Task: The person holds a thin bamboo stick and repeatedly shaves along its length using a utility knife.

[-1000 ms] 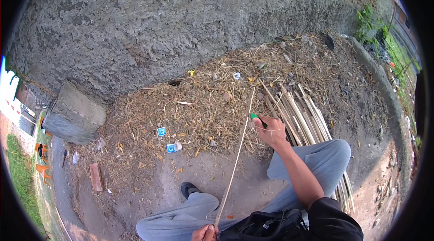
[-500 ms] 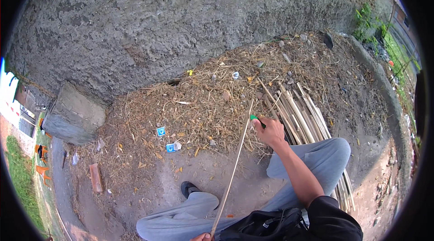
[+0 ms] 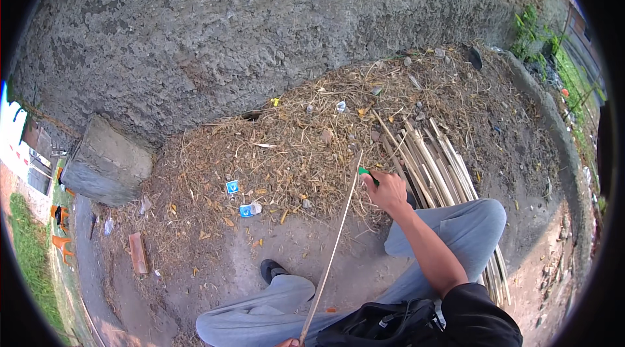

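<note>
A long, thin, pale bamboo strip (image 3: 334, 249) slants from the ground litter ahead of me down to my lap. At its near end, on the lower edge of the picture, my left hand (image 3: 287, 343) is closed on it; most of that hand is cut off. My right hand (image 3: 389, 192) is wrapped round a green-handled tool (image 3: 364, 171), held against the strip near its far end. The tool's working end is too small to make out. Just right of that hand lies a pile of split bamboo strips (image 3: 443, 174), running back under my bent leg.
A rough grey wall (image 3: 260, 34) rises ahead, with a concrete block (image 3: 111, 161) at its left foot. Dry litter covers the ground, with two blue packets (image 3: 232, 187) and a reddish brick (image 3: 138, 254) on the left. A low kerb (image 3: 553, 125) curves along the right.
My right hand and the green-handled tool have shifted very slightly. The near end of the strip and my left hand have moved a little left.
</note>
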